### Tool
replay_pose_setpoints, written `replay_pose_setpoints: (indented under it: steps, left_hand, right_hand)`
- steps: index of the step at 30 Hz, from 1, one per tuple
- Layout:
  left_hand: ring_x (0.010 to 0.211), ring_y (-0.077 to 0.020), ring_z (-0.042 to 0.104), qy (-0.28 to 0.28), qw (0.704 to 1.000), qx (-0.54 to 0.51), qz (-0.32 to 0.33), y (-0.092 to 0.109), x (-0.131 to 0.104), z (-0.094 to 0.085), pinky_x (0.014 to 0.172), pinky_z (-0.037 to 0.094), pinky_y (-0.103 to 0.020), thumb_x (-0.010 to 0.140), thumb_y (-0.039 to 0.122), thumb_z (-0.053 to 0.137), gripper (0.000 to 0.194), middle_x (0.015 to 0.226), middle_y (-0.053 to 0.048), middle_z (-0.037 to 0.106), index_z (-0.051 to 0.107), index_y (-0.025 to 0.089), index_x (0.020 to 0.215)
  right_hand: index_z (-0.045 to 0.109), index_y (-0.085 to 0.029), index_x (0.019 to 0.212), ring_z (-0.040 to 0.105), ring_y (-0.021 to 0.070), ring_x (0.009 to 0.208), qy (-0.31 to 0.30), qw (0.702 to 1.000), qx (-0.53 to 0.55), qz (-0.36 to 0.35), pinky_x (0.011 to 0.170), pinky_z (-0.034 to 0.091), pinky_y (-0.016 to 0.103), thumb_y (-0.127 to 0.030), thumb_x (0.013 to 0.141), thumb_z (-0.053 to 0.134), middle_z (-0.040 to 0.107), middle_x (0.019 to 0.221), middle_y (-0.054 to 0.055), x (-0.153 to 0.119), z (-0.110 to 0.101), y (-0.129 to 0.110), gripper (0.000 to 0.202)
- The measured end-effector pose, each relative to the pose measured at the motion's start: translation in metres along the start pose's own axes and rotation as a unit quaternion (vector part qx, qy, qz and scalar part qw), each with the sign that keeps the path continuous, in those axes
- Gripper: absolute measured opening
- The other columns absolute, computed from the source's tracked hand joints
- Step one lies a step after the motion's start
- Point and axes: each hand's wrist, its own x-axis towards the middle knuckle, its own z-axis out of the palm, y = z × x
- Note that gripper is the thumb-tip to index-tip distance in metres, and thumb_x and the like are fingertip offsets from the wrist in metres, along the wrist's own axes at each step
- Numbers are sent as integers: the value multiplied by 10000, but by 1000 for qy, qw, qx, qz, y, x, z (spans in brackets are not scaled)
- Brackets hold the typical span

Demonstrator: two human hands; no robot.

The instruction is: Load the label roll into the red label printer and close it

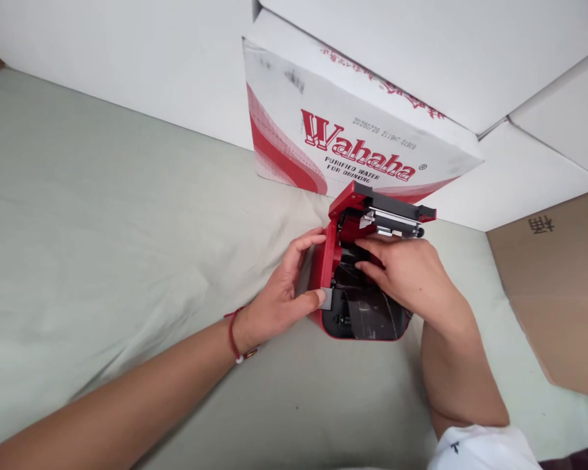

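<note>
A small red device (pixel 329 258) with a black inside stands on the pale green cloth (pixel 102 248). Its lid (pixel 389 212) is raised at the far end and shows a roller bar. My left hand (pixel 287 294) grips the device's left side, thumb on a grey tab at the near corner. My right hand (pixel 411 274) reaches into the open black cavity from the right, fingertips inside near the hinge. What the fingers touch inside is hidden.
A white and red Wahaha water carton (pixel 353 137) leans right behind the device. White boxes (pixel 470 59) line the back. A flat brown cardboard sheet (pixel 558 287) lies at the right. A red string bracelet circles my left wrist.
</note>
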Motion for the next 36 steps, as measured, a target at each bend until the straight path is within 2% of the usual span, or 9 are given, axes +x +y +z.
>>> replay_pose_setpoints:
  steps: [5, 10, 15, 19, 21, 23, 26, 31, 36]
  left_hand:
    - [1770, -373, 234, -1, 1000, 2, 6, -1, 0, -1, 1465, 164, -699, 988, 432, 774, 696, 1866, -48, 292, 444, 400, 1601]
    - [1754, -389, 268, 0, 1000, 2, 0, 0, -1, -2, 1462, 174, -712, 1001, 474, 779, 670, 1857, -61, 313, 477, 385, 1593]
    - [1755, -400, 271, 11, 999, -25, -16, 2, -1, -1, 1455, 244, -721, 1006, 484, 790, 649, 1862, -33, 320, 502, 405, 1581]
    - [1776, -396, 226, 17, 999, -32, -22, 3, 0, -1, 1470, 226, -723, 986, 472, 815, 617, 1844, 4, 359, 552, 444, 1543]
    - [1772, -405, 236, 21, 999, -34, -22, 3, 0, -1, 1464, 233, -738, 983, 469, 814, 615, 1847, 2, 360, 557, 440, 1541]
    - [1764, -416, 255, 25, 999, -32, -23, 2, 0, -1, 1454, 248, -752, 981, 464, 814, 624, 1853, -3, 356, 553, 434, 1548]
    - [1755, -427, 280, 28, 999, -29, -21, 1, -1, -2, 1442, 272, -761, 981, 466, 814, 625, 1851, -6, 366, 556, 435, 1549]
    - [1752, -425, 287, 20, 999, -25, -19, 1, -1, -2, 1449, 256, -749, 993, 478, 799, 630, 1854, -13, 357, 542, 434, 1567]
    - [1752, -430, 288, 20, 999, -20, -21, 2, 0, -2, 1438, 266, -767, 993, 472, 798, 629, 1859, -17, 353, 535, 424, 1562]
  right_hand:
    - [780, -254, 1371, 768, 340, 1237, -42, 998, -35, 15, 863, 556, 423, -269, 1073, 655, 797, 1404, 81, 3, -6, -9, 324]
    - [766, -203, 1295, 771, 299, 1080, -23, 998, 55, -1, 853, 517, 399, -233, 1048, 636, 816, 1223, 86, -4, -4, -3, 280]
    - [742, -239, 1299, 612, 151, 684, 57, 970, 212, -102, 679, 468, 312, -296, 1071, 634, 763, 997, 17, -57, -30, 32, 259]
    - [727, -270, 1342, 491, 161, 549, 103, 971, 215, 14, 598, 433, 315, -424, 1083, 613, 531, 663, -50, -86, -45, 81, 323]
    - [722, -245, 1360, 570, 192, 625, 79, 977, 162, 112, 665, 479, 338, -418, 1046, 627, 622, 712, -19, -76, -35, 108, 371]
    - [754, -212, 1269, 680, 231, 827, 25, 972, 105, 210, 758, 513, 355, -321, 1004, 646, 783, 981, 67, -54, -18, 131, 307]
    - [776, -198, 1275, 735, 283, 1092, -42, 960, 85, 263, 853, 540, 365, -232, 990, 646, 811, 1256, 125, -23, 6, 149, 315]
    - [738, -223, 1429, 741, 239, 1139, -42, 970, 99, 219, 944, 544, 347, -238, 1019, 646, 760, 1429, 112, -23, 4, 137, 419]
    - [822, -248, 1165, 741, 212, 992, -157, 977, 112, 89, 823, 531, 299, -349, 929, 790, 826, 1183, 45, -22, 3, 116, 259]
